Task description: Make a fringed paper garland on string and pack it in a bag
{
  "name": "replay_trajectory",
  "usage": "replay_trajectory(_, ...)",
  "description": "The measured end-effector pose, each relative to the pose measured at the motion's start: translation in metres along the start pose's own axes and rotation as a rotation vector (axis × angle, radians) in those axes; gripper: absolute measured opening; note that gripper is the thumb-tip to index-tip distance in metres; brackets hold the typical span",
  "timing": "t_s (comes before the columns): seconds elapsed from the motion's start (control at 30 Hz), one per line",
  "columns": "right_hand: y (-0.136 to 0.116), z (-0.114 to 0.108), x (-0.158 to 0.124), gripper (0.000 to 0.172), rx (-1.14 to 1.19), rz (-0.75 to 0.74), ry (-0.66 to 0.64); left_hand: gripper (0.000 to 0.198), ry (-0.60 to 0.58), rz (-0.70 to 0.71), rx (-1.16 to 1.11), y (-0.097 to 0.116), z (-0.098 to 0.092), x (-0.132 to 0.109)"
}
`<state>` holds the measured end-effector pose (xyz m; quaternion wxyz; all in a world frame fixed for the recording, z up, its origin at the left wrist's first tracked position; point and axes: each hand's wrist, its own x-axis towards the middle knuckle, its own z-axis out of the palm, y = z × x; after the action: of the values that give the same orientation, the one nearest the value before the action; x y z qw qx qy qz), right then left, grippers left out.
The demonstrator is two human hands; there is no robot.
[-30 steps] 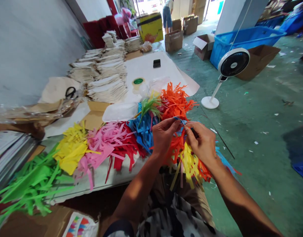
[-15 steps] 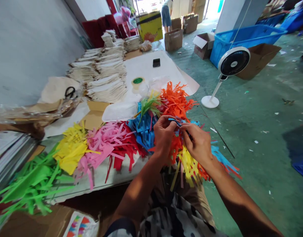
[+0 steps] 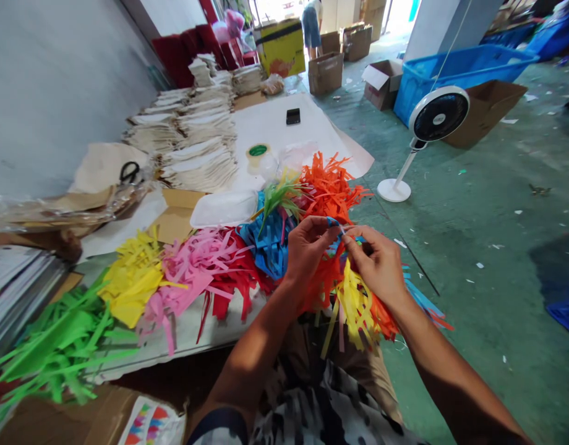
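Blue strip [image 3: 331, 222]: between both hands, near the orange strips [image 3: 329, 193]; probably light, limp, tearable.
Left hand [image 3: 309, 248]: pinching the strip.
Right hand [image 3: 377, 256]: pinching it too.
Strip hold: best pinched near its ends.

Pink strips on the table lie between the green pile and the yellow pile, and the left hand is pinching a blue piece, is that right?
Not quite: the head view shows the pink strips between the yellow pile and the red pile. The left hand is indeed pinching a blue piece.
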<state>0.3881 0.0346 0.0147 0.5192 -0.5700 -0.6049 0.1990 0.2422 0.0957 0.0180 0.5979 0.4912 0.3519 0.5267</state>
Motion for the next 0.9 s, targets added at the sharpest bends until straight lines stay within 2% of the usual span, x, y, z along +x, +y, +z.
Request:
replay_trajectory(0.23, -0.007, -0.008, 0.004, 0.013, -0.062, -0.143, 0.0, 0.016, -0.08, 0.246, 0.514, 0.016, -0.013, 0.006)
replay_trajectory(0.37, -0.008, -0.009, 0.004, 0.015, -0.072, -0.154, -0.033, 0.008, -0.122, 0.313, 0.686, 0.024, -0.013, 0.005)
replay_trajectory(0.67, -0.004, -0.01, 0.004, 0.015, -0.083, -0.129, -0.058, 0.007, -0.204, 0.474, 0.862, 0.023, -0.017, 0.001)
replay_trajectory(0.8, -0.003, -0.009, 0.005, 0.018, -0.094, -0.103, -0.053, 0.008, -0.256, 0.526, 0.808, 0.024, -0.017, 0.0)
replay_trajectory(0.9, -0.004, -0.01, 0.005, 0.017, -0.1, -0.099, -0.057, 0.021, -0.231, 0.506, 0.706, 0.022, -0.014, 0.001)
